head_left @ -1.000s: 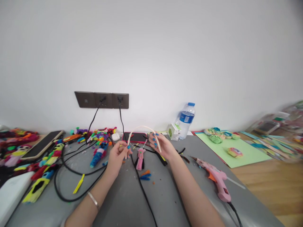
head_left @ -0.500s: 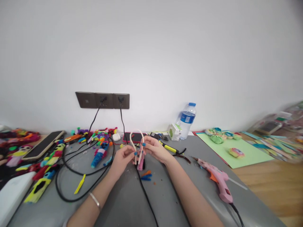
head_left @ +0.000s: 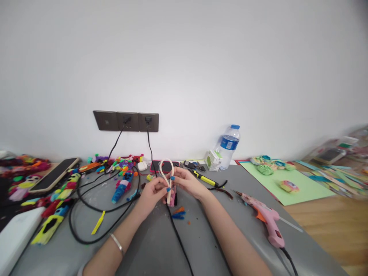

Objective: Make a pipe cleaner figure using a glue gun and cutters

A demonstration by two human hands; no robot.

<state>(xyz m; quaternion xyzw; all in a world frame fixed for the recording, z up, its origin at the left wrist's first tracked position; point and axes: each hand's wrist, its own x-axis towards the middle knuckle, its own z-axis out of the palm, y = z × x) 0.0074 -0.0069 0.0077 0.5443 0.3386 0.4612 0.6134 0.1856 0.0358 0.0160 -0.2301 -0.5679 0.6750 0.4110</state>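
Observation:
A cream-coloured fuzzy strip, like a pipe cleaner [head_left: 172, 165], stands up in a closed loop between my hands. My left hand [head_left: 152, 192] pinches its lower left side between thumb and fingers. From the right, my right hand [head_left: 186, 181] pinches the strip where its two sides come together. The two tails hang down side by side below the fingertips. Just behind them is a pink object [head_left: 173, 199], partly hidden by the strip and my fingers. Small orange and blue fuzzy pieces [head_left: 179, 214] lie on the grey table below my right hand.
A pink glue gun [head_left: 268, 220] lies at the right, near green paper [head_left: 304, 191]. A water bottle [head_left: 229, 147] and a small box [head_left: 213, 160] stand by the wall. Black cable [head_left: 86, 242] coils at the left beside colourful fuzzy figures [head_left: 122, 188] and a phone [head_left: 54, 175].
The two ends of the cream strip have come together, turning the open arch into a closed loop. My left hand has moved slightly right, towards my right hand.

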